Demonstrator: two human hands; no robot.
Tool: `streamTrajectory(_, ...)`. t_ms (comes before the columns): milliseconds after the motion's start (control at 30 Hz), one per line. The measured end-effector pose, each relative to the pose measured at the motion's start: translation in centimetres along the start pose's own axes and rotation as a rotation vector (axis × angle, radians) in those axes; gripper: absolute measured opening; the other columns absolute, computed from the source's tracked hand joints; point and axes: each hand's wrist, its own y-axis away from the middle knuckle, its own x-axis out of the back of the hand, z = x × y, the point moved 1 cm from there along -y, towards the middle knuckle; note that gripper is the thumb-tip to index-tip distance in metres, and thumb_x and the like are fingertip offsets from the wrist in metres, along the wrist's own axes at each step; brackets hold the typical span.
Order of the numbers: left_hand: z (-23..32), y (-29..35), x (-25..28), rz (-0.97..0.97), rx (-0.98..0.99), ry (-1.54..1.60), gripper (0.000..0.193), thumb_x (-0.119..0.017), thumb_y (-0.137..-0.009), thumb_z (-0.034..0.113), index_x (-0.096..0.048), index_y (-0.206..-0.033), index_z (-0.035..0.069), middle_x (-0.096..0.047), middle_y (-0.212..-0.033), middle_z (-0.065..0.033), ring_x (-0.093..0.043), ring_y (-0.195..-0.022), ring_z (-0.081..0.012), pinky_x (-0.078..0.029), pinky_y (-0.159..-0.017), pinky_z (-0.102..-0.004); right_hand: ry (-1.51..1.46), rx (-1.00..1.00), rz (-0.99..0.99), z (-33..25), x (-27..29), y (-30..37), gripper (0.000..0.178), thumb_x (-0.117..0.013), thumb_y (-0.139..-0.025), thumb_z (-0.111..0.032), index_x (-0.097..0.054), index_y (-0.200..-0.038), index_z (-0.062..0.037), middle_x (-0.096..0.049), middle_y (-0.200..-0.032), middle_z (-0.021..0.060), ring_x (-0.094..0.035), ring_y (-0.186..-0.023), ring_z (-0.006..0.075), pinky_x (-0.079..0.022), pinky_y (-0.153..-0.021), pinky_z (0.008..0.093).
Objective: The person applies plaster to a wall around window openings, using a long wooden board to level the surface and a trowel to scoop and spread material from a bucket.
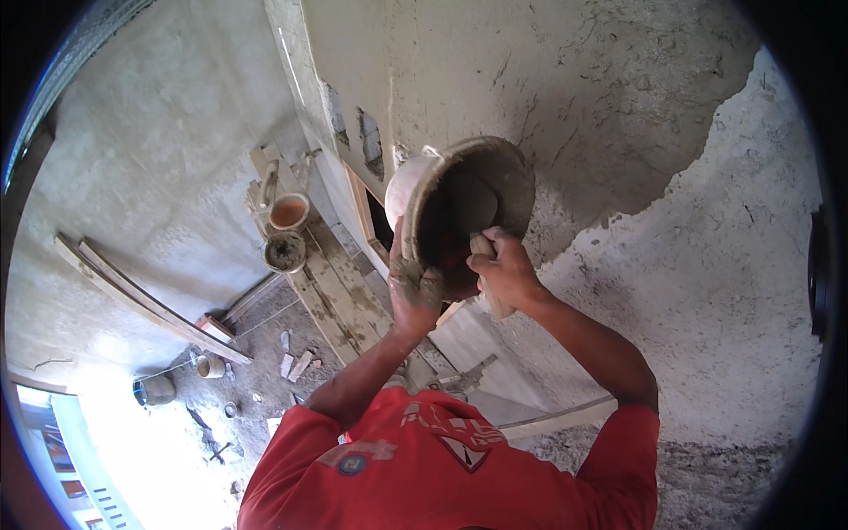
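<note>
A mortar-smeared bucket (415,190) is tipped on its side in front of me, its dark mouth turned toward my right. My left hand (415,287), caked with wet mortar, is closed on the bucket's near rim. With my right hand (505,269) I grip a tool by its thick, pale wooden handle (481,252) at the bucket's mouth. The tool's head cannot be made out against the dark inside. Beyond the bucket, wet grey plaster (609,115) covers the upper wall, ending in a ragged edge above paler wall (698,291).
Wooden scaffold planks (340,287) run below on the left, bearing an orange-lined bucket (289,212) and a mortar bucket (284,253). Long boards (146,300) lean at the left wall. On the floor lie brick pieces (300,365) and another bucket (155,390).
</note>
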Motion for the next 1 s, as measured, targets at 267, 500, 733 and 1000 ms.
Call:
streamTrajectory(267,-0.4,-3.5,3.5,-0.079,0.165,0.088,0.064,-0.045,-0.077,0.0,-0.037,-0.14,-0.007,-0.054,-0.129,-0.0149,-0.049,-0.12,-0.0199,-0.037,-0.105,-0.0321,1.192,0.63,-0.077,-3.4,1.8,0.0,0.04,-0.06,-0.081,-0.007,-0.054,-0.121,-0.0061,-0.059,-0.098,0.0202,-0.067,-0.072,0.0355,-0.055,-0.063,0.0455)
streamTrajectory(500,1.7,-4.6,0.4,-0.108,0.07,0.16,0.053,-0.047,-0.077,0.004,-0.049,-0.129,-0.007,-0.062,-0.115,-0.0151,-0.055,-0.108,-0.0201,-0.043,-0.098,-0.0339,1.295,0.562,0.248,-3.6,7.6,0.7,0.042,-0.056,-0.086,-0.012,-0.05,-0.126,-0.0007,-0.056,-0.102,0.0236,-0.066,-0.072,0.0341,-0.055,-0.058,0.0436)
streamTrajectory(733,0.3,-3.2,0.1,-0.081,0.159,0.198,0.053,-0.055,-0.08,0.009,-0.048,-0.131,-0.004,-0.06,-0.122,-0.0125,-0.056,-0.11,-0.0191,-0.044,-0.096,-0.0318,1.312,0.618,0.023,0.3,7.2,4.3,0.038,-0.052,-0.085,-0.009,-0.052,-0.121,0.0006,-0.059,-0.096,0.0268,-0.065,-0.08,0.0396,-0.055,-0.066,0.0477)
streamTrajectory(1000,1.5,-3.3,-2.3,-0.247,-0.012,0.061,0.065,-0.05,-0.083,0.004,-0.029,-0.142,-0.011,-0.049,-0.136,-0.0191,-0.047,-0.127,-0.0231,-0.035,-0.107,-0.0334,1.597,0.456,0.261,-5.1,9.9,4.4,0.024,-0.055,-0.085,-0.015,-0.062,-0.103,-0.002,-0.063,-0.091,0.0216,-0.065,-0.083,0.0363,-0.054,-0.068,0.0462)
